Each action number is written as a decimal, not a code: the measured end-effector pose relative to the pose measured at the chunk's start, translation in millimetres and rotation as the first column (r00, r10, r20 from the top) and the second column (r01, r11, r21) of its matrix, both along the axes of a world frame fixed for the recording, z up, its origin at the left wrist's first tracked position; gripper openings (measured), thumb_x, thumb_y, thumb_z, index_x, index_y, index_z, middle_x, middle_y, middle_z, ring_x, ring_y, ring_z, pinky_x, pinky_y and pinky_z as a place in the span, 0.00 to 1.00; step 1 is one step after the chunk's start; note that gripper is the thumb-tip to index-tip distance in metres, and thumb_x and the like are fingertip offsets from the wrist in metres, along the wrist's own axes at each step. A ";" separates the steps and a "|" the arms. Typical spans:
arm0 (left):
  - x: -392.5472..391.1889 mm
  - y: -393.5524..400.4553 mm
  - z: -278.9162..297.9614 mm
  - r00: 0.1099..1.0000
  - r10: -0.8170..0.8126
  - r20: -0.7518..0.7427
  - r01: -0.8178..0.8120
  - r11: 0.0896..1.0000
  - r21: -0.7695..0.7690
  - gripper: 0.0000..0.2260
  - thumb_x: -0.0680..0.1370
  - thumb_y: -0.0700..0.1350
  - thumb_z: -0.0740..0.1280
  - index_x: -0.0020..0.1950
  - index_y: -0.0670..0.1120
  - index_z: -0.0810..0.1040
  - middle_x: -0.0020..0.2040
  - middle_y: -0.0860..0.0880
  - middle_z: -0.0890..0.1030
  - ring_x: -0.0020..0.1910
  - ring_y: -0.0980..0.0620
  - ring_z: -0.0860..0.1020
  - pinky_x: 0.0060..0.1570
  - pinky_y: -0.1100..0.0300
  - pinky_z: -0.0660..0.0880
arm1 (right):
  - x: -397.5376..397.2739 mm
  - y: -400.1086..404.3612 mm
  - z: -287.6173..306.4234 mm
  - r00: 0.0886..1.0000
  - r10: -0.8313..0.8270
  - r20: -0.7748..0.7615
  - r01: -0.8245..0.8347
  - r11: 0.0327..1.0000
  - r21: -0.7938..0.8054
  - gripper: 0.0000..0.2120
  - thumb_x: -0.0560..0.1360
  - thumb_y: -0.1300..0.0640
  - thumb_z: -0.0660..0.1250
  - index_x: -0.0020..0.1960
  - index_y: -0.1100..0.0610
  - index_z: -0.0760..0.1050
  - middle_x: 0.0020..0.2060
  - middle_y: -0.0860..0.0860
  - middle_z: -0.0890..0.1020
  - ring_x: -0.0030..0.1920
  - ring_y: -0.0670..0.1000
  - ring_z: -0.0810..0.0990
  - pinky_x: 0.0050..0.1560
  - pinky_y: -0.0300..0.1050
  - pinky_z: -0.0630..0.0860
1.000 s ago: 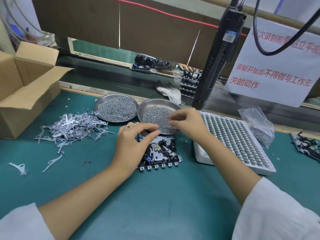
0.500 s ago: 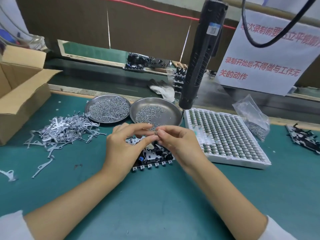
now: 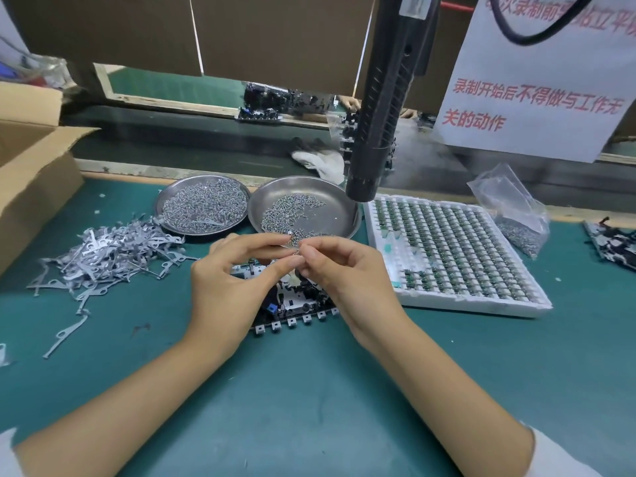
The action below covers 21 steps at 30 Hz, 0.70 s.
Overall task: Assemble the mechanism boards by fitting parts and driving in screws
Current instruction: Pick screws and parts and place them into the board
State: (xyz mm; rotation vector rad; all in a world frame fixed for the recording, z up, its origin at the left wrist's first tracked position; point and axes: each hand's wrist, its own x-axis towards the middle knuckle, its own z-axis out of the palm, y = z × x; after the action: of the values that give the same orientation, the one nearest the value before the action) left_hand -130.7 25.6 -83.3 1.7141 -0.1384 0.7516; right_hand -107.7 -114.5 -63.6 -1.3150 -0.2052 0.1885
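Observation:
A black-and-white mechanism board (image 3: 296,306) lies on the green mat, half hidden under both hands. Above its far edge my left hand (image 3: 227,284) and my right hand (image 3: 347,277) meet fingertip to fingertip and pinch a small metal part (image 3: 293,247) between them; its shape is too small to tell. Behind them stand two steel dishes: the left dish (image 3: 165,201) is full of screws, the right dish (image 3: 340,201) holds a thinner scatter. A black electric screwdriver (image 3: 385,108) hangs over the right dish's rim.
A pile of flat grey metal levers (image 3: 103,253) spreads at the left, near an open cardboard box (image 3: 31,173). A white tray of small green parts (image 3: 454,249) sits on the right, with a plastic bag of screws (image 3: 516,215) and another board (image 3: 616,246) beyond.
My right hand came down from the right dish to meet my left hand over the board. Both now pinch the small part together. The view has tilted slightly.

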 end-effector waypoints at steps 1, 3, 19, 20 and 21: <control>-0.1 0.1 0.1 1.000 0.000 0.001 0.000 1.000 -0.005 0.11 0.65 0.52 0.76 0.46 0.59 0.82 0.40 0.60 0.84 0.48 0.47 0.82 0.57 0.41 0.73 | -0.4 0.5 -0.5 1.000 0.001 0.001 -0.001 1.000 0.003 0.04 0.74 0.65 0.69 0.44 0.58 0.81 0.38 0.52 0.84 0.40 0.47 0.82 0.43 0.35 0.77; -0.6 0.4 0.0 1.000 -0.003 0.003 0.003 1.000 -0.006 0.11 0.65 0.52 0.76 0.46 0.58 0.82 0.40 0.59 0.84 0.48 0.47 0.82 0.57 0.41 0.73 | -1.1 0.7 -1.3 1.000 0.004 0.007 -0.004 1.000 0.007 0.04 0.74 0.65 0.69 0.44 0.58 0.81 0.38 0.52 0.84 0.41 0.48 0.82 0.44 0.36 0.77; -1.2 0.7 -1.0 0.998 0.021 0.067 -0.029 0.993 0.115 0.10 0.68 0.48 0.73 0.48 0.57 0.80 0.40 0.57 0.83 0.42 0.56 0.78 0.53 0.51 0.73 | -5.6 -3.4 -0.2 0.999 0.021 0.048 -0.022 0.999 0.023 0.07 0.72 0.69 0.68 0.46 0.61 0.83 0.48 0.57 0.84 0.50 0.53 0.83 0.52 0.42 0.78; -0.9 0.8 -1.3 0.998 0.019 0.066 -0.027 0.992 0.124 0.10 0.68 0.48 0.73 0.48 0.57 0.80 0.41 0.57 0.83 0.42 0.56 0.78 0.53 0.51 0.73 | -6.0 -3.2 -0.3 0.998 0.027 0.058 -0.027 1.000 0.004 0.08 0.73 0.69 0.68 0.47 0.61 0.83 0.48 0.57 0.84 0.50 0.53 0.82 0.52 0.43 0.79; -0.6 0.7 -1.3 0.998 0.013 0.062 -0.021 0.991 0.130 0.10 0.69 0.48 0.72 0.49 0.56 0.80 0.40 0.58 0.83 0.42 0.57 0.77 0.52 0.51 0.73 | -6.4 -3.3 0.2 0.997 0.030 0.076 -0.028 0.999 -0.028 0.08 0.73 0.68 0.68 0.47 0.59 0.83 0.48 0.57 0.84 0.49 0.53 0.82 0.51 0.42 0.79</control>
State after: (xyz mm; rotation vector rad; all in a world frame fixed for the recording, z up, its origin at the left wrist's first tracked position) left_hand -131.3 26.3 -84.6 1.8189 -0.2193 0.8229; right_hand -114.1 -117.8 -63.4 -1.3477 -0.2873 0.1662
